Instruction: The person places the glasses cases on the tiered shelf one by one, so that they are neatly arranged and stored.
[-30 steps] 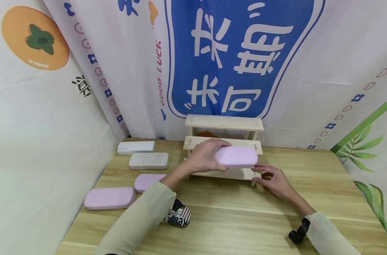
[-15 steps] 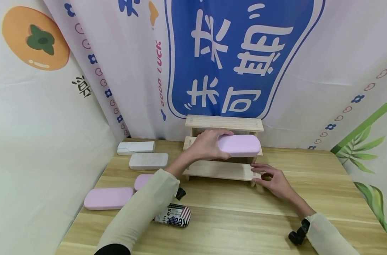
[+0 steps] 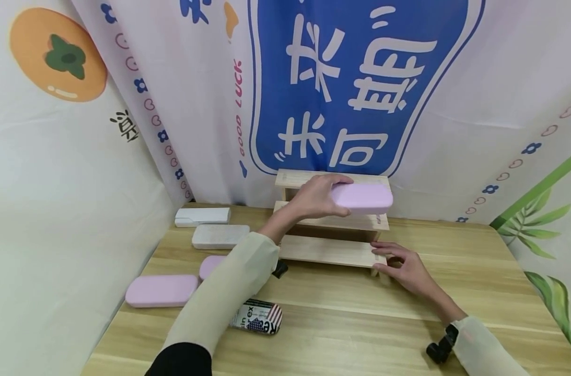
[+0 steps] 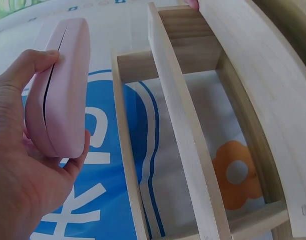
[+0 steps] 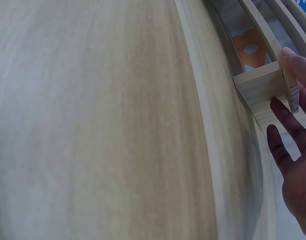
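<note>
My left hand (image 3: pixel 315 198) grips a pink glasses case (image 3: pixel 364 198) by one end. In the left wrist view the case (image 4: pixel 65 90) is closed, its dark seam showing, with the thumb on one side and fingers round the other. It is held up in front of the top tier of a three-tier wooden rack (image 3: pixel 327 249), overlapping the top and middle boards in the head view. My right hand (image 3: pixel 404 267) pinches the right end of the lowest board; in the right wrist view the thumb lies on the board (image 5: pixel 291 85) and a finger sits beneath.
On the left of the wooden table (image 3: pixel 341 334) lie a white case (image 3: pixel 202 216), a grey case (image 3: pixel 221 236) and a pink case (image 3: pixel 161 291). My left sleeve partly covers another pink case (image 3: pixel 212 265) and a printed case (image 3: pixel 258 316). A printed curtain (image 3: pixel 210 104) hangs behind the rack.
My left hand has lifted the pink glasses case up and back, from before the lower tiers to the top tier, and slightly right. The right hand keeps its place on the lowest board.
</note>
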Demonstrator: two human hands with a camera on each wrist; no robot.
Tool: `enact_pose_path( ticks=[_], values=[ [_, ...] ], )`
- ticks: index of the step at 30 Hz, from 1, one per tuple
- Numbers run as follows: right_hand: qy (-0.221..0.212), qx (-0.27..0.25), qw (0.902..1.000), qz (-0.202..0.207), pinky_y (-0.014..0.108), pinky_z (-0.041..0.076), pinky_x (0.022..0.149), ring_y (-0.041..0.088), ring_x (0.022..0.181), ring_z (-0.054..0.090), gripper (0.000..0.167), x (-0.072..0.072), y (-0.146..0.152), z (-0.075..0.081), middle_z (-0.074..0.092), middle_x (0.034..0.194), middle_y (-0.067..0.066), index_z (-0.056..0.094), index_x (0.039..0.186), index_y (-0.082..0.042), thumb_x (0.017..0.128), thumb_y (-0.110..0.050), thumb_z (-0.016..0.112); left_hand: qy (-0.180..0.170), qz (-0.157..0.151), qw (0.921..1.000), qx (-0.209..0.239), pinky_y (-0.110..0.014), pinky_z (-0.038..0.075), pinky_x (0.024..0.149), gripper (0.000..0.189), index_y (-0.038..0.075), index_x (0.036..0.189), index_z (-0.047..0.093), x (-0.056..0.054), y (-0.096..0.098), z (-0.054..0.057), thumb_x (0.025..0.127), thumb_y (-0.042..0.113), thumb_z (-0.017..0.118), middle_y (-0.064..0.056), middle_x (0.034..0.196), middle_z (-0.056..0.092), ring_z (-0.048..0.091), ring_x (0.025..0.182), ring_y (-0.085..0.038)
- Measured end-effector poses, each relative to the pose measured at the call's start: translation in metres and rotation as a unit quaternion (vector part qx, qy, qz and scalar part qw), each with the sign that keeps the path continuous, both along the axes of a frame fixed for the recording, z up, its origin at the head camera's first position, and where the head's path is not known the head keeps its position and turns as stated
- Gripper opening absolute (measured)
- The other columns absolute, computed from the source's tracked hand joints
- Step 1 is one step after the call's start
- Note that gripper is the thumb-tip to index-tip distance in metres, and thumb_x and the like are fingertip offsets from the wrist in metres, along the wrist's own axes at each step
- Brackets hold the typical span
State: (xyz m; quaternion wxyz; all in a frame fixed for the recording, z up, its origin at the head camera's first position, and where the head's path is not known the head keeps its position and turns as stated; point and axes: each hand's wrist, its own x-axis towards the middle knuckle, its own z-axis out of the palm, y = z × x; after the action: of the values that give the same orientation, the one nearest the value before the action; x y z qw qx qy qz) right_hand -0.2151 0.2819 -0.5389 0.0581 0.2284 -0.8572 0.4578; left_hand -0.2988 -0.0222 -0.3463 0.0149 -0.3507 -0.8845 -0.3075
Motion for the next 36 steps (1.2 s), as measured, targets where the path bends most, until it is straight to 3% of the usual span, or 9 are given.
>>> enact_pose_path(
  ticks=[10, 22, 36],
  values=[
    [0.012, 0.0, 0.9999, 0.002, 0.024, 0.059, 0.087, -0.003, 0.122, 0.061, 0.036, 0.0, 0.0, 0.0, 0.067, 0.144, 0.009, 0.076, 0.128, -0.015, 0.093, -0.011, 0.082, -0.009, 0.003, 0.9999, -0.008, -0.028, 0.05, 0.091, 0.076, 0.012, 0.147, 0.062, -0.021, 0.016, -0.003, 0.08, 0.033, 0.09, -0.007, 0.144, 0.067, 0.064, 0.115, -0.018],
    [0.011, 0.006, 0.9999, -0.002, 0.023, 0.059, 0.085, -0.005, 0.124, 0.059, 0.036, 0.0, -0.001, 0.001, 0.066, 0.145, 0.007, 0.076, 0.128, -0.017, 0.093, -0.013, 0.083, -0.007, 0.009, 0.9996, -0.027, -0.028, 0.05, 0.093, 0.073, 0.012, 0.144, 0.065, -0.041, 0.021, -0.006, 0.079, 0.034, 0.091, -0.007, 0.142, 0.068, 0.064, 0.116, -0.018],
    [0.008, 0.001, 1.0, 0.004, 0.023, 0.06, 0.082, -0.002, 0.122, 0.062, 0.036, 0.001, -0.003, 0.001, 0.066, 0.145, 0.007, 0.077, 0.128, -0.015, 0.093, -0.015, 0.084, -0.041, 0.003, 0.9991, 0.012, -0.025, 0.047, 0.097, 0.072, 0.011, 0.145, 0.064, -0.05, 0.035, -0.007, 0.081, 0.029, 0.09, -0.006, 0.145, 0.065, 0.059, 0.119, -0.016]
  ],
)
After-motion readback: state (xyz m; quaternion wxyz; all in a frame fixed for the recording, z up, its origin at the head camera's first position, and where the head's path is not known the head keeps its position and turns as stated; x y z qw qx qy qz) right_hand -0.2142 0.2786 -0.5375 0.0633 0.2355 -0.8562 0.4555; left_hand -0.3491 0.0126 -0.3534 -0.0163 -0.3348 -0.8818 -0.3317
